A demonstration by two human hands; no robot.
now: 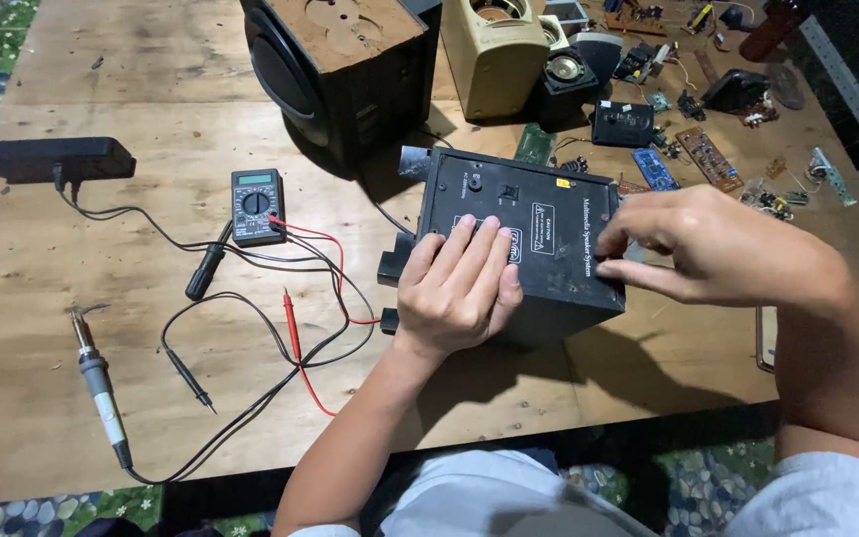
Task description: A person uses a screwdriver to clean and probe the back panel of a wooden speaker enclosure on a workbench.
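Note:
A black speaker box (539, 214) lies with its back panel up near the front of a plywood table (151, 70). My left hand (459, 283) rests flat on the panel's near left part, fingers together and pressing down. My right hand (703, 249) reaches in from the right, fingertips pinched at the panel's right edge; whether it holds something small is hidden. A black cable runs from the box's left side.
A grey multimeter (257, 206) with red and black probes (295, 333) lies to the left, a soldering iron (98, 383) at the front left. A black subwoofer (335, 65) and beige speaker (494, 50) stand behind. Circuit boards (708, 154) and parts litter the back right. A black adapter (52, 159) sits far left.

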